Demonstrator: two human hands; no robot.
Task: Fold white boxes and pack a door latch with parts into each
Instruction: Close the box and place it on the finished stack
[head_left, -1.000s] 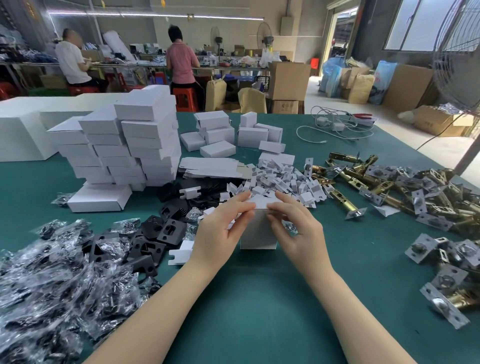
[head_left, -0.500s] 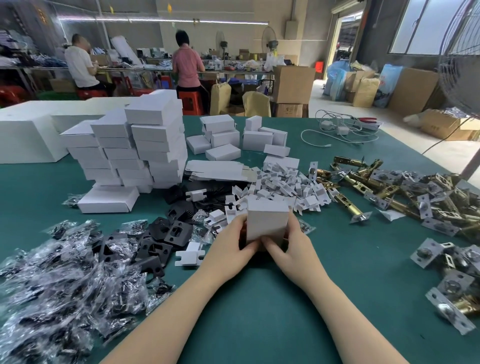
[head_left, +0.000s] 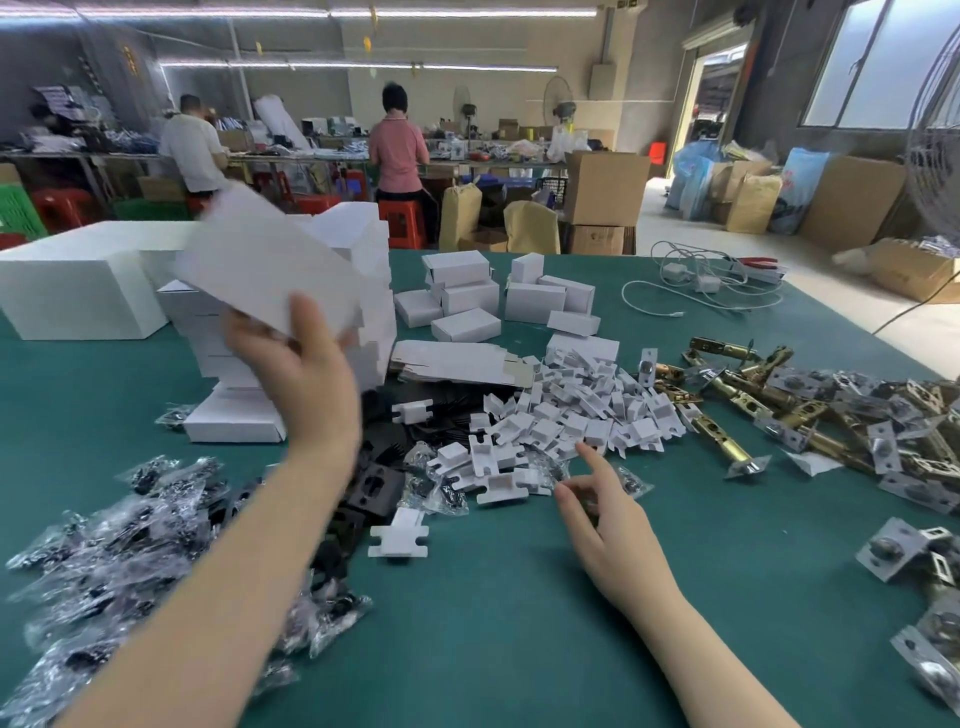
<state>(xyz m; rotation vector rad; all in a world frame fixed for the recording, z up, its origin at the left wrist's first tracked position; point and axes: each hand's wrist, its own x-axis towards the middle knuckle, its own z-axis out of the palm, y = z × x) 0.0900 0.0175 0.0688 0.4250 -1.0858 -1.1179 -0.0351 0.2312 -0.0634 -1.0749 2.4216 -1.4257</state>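
My left hand (head_left: 301, 364) grips a closed white box (head_left: 265, 270) and holds it raised, tilted, in front of the stack of packed white boxes (head_left: 369, 291) at the left. My right hand (head_left: 602, 509) hovers low over the green table with loosely spread fingers and holds nothing, just in front of the heap of small white card inserts (head_left: 561, 415). Brass door latches (head_left: 737, 395) lie in a pile to the right. Black strike plates (head_left: 374, 486) and clear bags of parts (head_left: 104, 545) lie at the left front.
Flat unfolded box blanks (head_left: 452, 358) lie behind the inserts, with folded empty boxes (head_left: 467, 291) further back. A large white carton (head_left: 78, 280) stands far left. White cables (head_left: 701, 291) lie at the back right. Two people work at a far bench.
Both hands held the box upright on the table before. Now my left hand has lifted it up and to the left toward the stack, and my right hand has let go.
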